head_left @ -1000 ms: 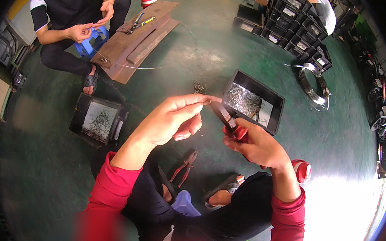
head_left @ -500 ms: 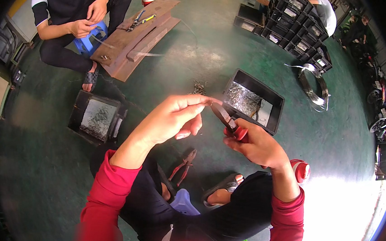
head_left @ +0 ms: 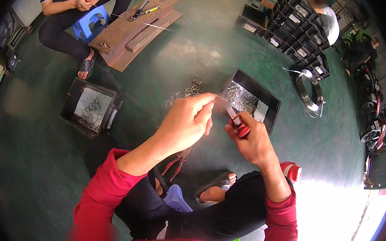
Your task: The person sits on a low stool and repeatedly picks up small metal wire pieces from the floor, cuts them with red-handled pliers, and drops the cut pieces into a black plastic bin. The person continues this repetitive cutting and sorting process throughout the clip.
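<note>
The black tray [head_left: 271,103] of metal bits lay just beyond our hands, with open green floor [head_left: 205,51] around it. Our right hand [head_left: 251,141] gripped red-handled pliers [head_left: 237,122], long axis pointing up-left. Our left hand [head_left: 186,123] pinched a small wire piece [head_left: 222,101] at the pliers' tip, touching.

Single head-worn fisheye view, looking steeply down from above the seated person's lap onto the green floor [head_left: 48,177]. Close to the left hand [head_left: 186,123] and right hand [head_left: 253,140] at centre. Beyond the hands, the black tray [head_left: 271,103]; farther still, the wooden board [head_left: 127,32]. Edges bent toward the dark rim.
</note>
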{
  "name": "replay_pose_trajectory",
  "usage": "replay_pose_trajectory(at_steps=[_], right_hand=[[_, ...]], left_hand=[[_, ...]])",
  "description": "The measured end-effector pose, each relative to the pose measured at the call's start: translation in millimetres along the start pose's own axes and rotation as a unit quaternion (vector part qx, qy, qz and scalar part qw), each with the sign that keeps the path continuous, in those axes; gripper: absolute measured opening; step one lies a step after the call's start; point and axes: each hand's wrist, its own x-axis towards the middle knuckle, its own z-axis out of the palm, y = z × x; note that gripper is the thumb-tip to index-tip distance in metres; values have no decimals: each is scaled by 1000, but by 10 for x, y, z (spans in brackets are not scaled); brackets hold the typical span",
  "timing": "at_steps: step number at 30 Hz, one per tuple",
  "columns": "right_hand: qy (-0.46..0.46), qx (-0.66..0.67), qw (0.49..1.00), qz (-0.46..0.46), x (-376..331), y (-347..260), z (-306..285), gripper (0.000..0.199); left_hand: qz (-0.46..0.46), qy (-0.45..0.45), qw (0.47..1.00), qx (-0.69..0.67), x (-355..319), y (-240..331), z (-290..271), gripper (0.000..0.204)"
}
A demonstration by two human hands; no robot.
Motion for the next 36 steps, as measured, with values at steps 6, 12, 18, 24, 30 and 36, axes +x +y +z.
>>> replay_pose_trajectory(at_steps=[6, 12, 18, 24, 30, 36], right_hand=[[18, -32, 999, 3, 39, -4, 49, 24], [61, -7, 998, -5, 63, 27, 119, 23], [61, -31, 997, 28, 82, 99, 161, 30], [28, -18, 999, 23, 64, 69, 41, 31], [-20, -44, 998, -36, 17, 133, -92, 29], [-54, -52, 997, -17, -22, 171, -158, 28]], left_hand=[[7, 23, 1000, -13, -27, 4, 36, 29], [7, 63, 998, -20, -29, -11, 128, 28], [-19, 77, 995, -65, -38, -62, 239, 29], [-28, 27, 997, -61, 51, 43, 126, 30], [81, -6, 993, 81, 99, 109, -75, 24], [59, -22, 994, 86, 139, 91, -102, 22]])
